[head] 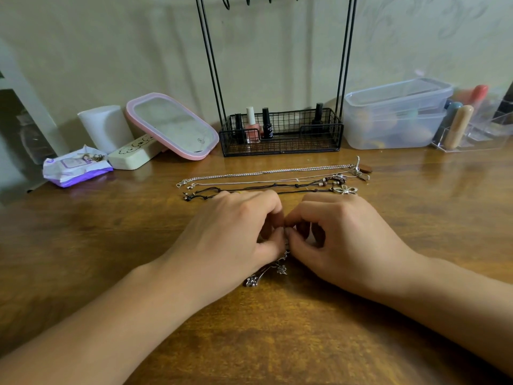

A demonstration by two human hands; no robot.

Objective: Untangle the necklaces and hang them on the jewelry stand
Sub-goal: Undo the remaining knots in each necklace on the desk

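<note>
My left hand [236,232] and my right hand [341,237] meet at the middle of the wooden table, fingertips pinching a silver charm necklace [266,273] whose star-shaped charms trail out below my hands. Most of that necklace is hidden under my fingers. Behind my hands, a silver chain necklace [263,172] and two dark cord necklaces [277,186] lie stretched out side by side, with pendants at their right ends. The black wire jewelry stand [280,132] rises at the back centre, its hooks cut off by the top edge.
Nail polish bottles [251,125] stand in the stand's basket. A pink-framed mirror [172,126], a white roll, a cream case and a wipes pack [76,166] sit at back left. A clear plastic tub [394,115] and an acrylic organiser [472,129] are at back right.
</note>
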